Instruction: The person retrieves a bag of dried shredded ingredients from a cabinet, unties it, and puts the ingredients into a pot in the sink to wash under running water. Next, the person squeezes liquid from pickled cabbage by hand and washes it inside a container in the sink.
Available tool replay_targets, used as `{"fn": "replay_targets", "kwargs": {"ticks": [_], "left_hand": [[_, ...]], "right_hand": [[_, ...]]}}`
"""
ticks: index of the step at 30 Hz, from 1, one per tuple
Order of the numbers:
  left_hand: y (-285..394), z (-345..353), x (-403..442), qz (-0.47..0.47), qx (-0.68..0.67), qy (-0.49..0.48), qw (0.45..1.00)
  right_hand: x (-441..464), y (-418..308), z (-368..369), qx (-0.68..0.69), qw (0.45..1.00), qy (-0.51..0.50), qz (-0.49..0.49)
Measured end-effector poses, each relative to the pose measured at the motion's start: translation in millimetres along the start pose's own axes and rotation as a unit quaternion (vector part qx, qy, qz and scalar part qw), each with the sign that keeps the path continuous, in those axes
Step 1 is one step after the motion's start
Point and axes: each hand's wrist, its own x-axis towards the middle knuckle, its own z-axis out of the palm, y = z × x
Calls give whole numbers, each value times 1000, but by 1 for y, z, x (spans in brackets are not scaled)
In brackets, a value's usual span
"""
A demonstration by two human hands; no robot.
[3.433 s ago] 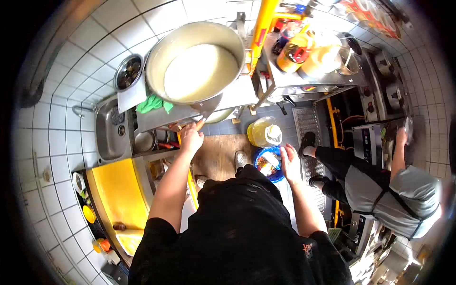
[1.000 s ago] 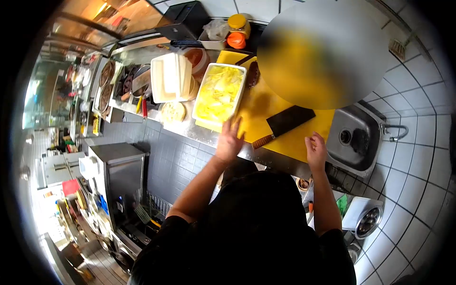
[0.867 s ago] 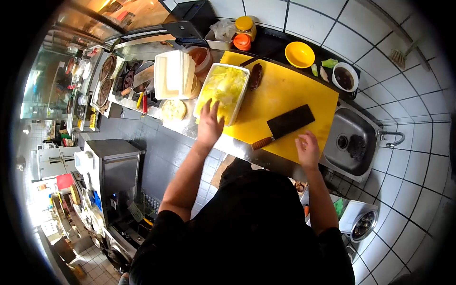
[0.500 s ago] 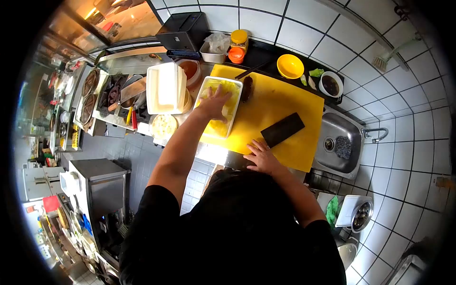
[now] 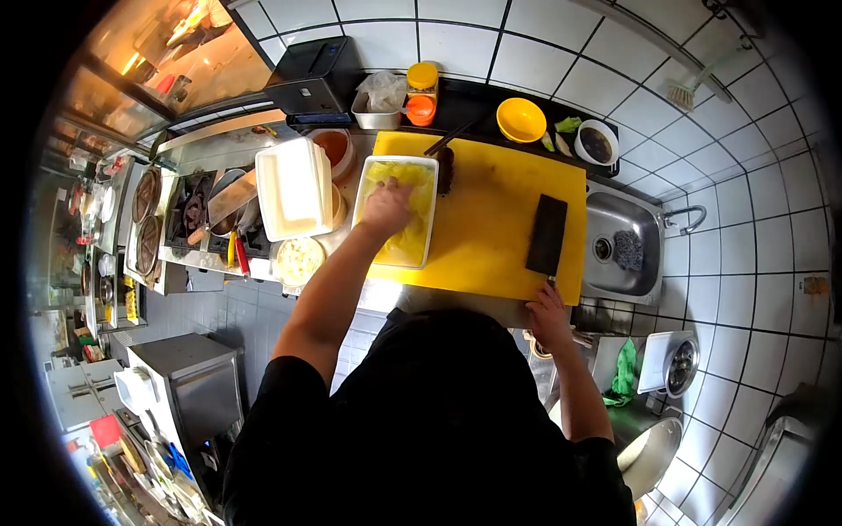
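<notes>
Left hand over cabbage in white tub, can't tell its grip. Right hand holding cleaver, blade flat on yellow board.

Cutting board: we see yellow plastic, smooth, mostly matt, faintly scuffed.
Cleaver: dark metal blade, flat and dull.
Tub: white plastic, smooth rim.
Leaves: wet-looking and slightly glossy to us.
Sink: grey metal with a soft sheen.
Scrubber: rough, wiry tangle; we cannot tell its material.
Bowl: yellow, smooth, glossy, plastic by our reading.
Bag: thin plastic, crinkled, see-through.
Rag: green cloth, soft and creased.
Wall tiles: glazed, smooth, glossy.
</notes>
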Motion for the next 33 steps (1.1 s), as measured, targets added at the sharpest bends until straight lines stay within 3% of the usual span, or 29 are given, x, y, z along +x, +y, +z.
{"fn": "replay_targets", "kwargs": {"ticks": [3,7,12,21,27,30,33], "left_hand": [[-9,-4,-2,24,-24,41,999],[-12,-24,-15,54,-96,139,984],[-9,-48,-26,39,-152,175,972],[5,-89,-40,56,-193,201,959],[15,-121,-44,109,-178,180,961],[20,-128,-45,124,-178,190,958],[21,-134,-44,128,-180,205,953]], "right_hand": [[5,-14,-17,4,997,39,63],[28,-27,-26,43,994,82,65],[83,-60,-32,175,978,91,73],[206,-129,-52,324,942,83,-32],[273,-157,-36,583,810,42,48],[303,-158,3,731,663,-16,161],[315,-168,7,740,591,-91,307]]}}
